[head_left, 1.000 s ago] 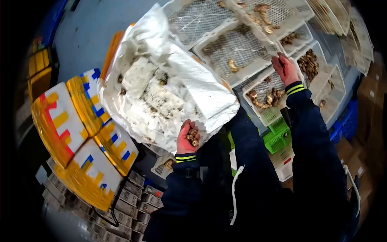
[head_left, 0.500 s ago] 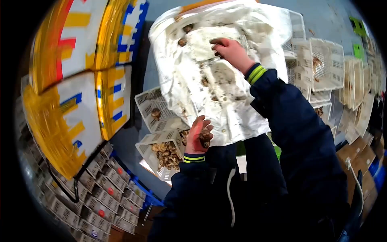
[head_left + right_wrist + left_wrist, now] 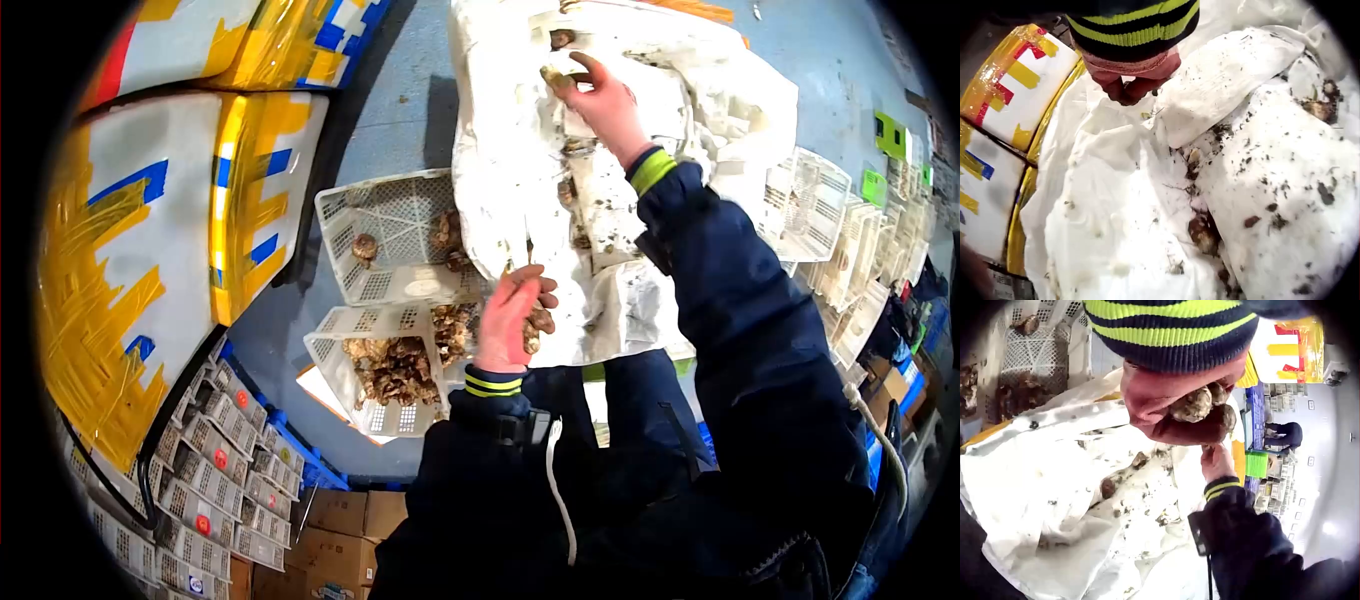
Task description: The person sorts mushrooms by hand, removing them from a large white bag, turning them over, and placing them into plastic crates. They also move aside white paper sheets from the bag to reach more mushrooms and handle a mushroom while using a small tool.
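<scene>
Several small brown mushrooms (image 3: 1192,405) sit in the curled fingers of my left hand (image 3: 507,325), close to the near left edge of a white liner (image 3: 495,180). My right hand (image 3: 605,105) is over the liner's far part, fingers bent and tips close together; whether they pinch something I cannot tell. A dark mushroom (image 3: 562,38) lies just beyond those fingers. On the liner are dirt-specked white packs (image 3: 1229,87), with brown mushrooms (image 3: 1202,232) in the gap between them.
Left of the liner, a white basket (image 3: 385,185) has a few mushrooms, and a nearer basket (image 3: 325,345) holds a heap. Taped foam boxes (image 3: 180,190) stand farther left. More white baskets (image 3: 810,205) are on the right, stacked baskets (image 3: 215,470) at lower left.
The right hand went from the baskets at right to the liner, then farther toward its far end. The left hand keeps its mushrooms. The head view has swung left.
</scene>
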Demonstrator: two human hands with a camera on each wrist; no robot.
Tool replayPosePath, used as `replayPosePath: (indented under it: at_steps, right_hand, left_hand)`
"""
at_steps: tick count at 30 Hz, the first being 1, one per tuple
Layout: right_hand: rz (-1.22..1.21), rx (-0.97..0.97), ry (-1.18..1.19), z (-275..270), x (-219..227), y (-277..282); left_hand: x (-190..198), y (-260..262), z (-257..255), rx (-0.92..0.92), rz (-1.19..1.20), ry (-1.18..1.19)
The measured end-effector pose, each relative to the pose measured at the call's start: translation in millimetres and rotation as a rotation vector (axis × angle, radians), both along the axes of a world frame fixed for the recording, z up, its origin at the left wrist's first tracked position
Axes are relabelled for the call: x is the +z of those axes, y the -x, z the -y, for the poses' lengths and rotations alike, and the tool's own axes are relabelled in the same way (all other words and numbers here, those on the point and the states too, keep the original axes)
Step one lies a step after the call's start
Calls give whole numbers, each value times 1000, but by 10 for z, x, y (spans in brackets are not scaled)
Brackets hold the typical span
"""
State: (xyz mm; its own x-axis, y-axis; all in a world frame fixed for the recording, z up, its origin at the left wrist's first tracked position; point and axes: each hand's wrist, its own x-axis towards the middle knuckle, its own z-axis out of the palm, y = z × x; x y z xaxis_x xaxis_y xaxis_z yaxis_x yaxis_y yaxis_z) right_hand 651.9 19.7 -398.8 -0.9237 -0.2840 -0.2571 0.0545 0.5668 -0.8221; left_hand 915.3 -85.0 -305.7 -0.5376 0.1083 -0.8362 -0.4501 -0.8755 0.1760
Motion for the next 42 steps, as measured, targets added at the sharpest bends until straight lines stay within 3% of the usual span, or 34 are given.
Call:
replayPosePath:
  at_steps: [1, 4, 7, 8, 9, 11, 12, 13, 15, 17, 19, 23, 25, 28, 33, 35, 37, 39, 42]
  right_hand:
    - [64, -52, 174, -130, 98, -137]
    - [349, -122, 266, -416, 559, -475]
    - [354, -86, 414, -437, 896, -853]
    - [491, 0, 157, -391, 1189, -928]
    - [375, 134, 227, -429, 1074, -1123]
    - [406, 179, 238, -402, 1301, -1248]
    - [564, 103, 291, -463, 1297, -1245]
    - [571, -72, 418, -530, 1188, -1270]
    - [516, -184, 179, -730, 983, -1180]
    - [413, -265, 166, -808, 757, -1122]
    - [397, -160, 116, -800, 556, -1121]
    - [-5, 432, -342, -510, 155, -1178]
    - [-162, 611, -539, -369, 6, -1190]
    - [-198, 735, -685, -248, -59, -1172]
    - [-133, 763, -712, -324, -16, -1171]
    - [-193, 874, -681, -386, -60, -1236]
    - [-200, 857, -660, -377, -109, -1231]
    - [-105, 919, -786, -326, -130, -1194]
    - [-50, 706, -511, -434, 29, -1107]
  left_hand:
    - [-55, 54, 32, 11, -17, -11]
    - [-54, 293, 35, -13, -72, 79]
    - [65, 585, -50, -68, -71, 235]
    - [57, 603, -101, -27, -102, 221]
    - [31, 610, -145, 15, -134, 207]
    - [-80, 594, -138, -85, -158, 271]
    - [-106, 539, -174, -68, -105, 285]
    - [-30, 561, -203, -49, -52, 299]
    - [-22, 550, -168, -63, -33, 275]
    - [-21, 529, -110, -64, -15, 255]
    - [-3, 493, -64, -106, -8, 276]
    - [1, 447, 11, -97, -28, 194]
    - [28, 422, 37, -87, -62, 222]
    - [-12, 389, 30, -46, -17, 86]
    - [-50, 323, -6, 47, -132, 60]
    - [-36, 267, -22, 60, -200, 51]
    - [-70, 153, -19, 108, -229, -127]
    - [-76, 70, -9, 68, -227, -198]
    - [-186, -38, -25, 57, -315, -228]
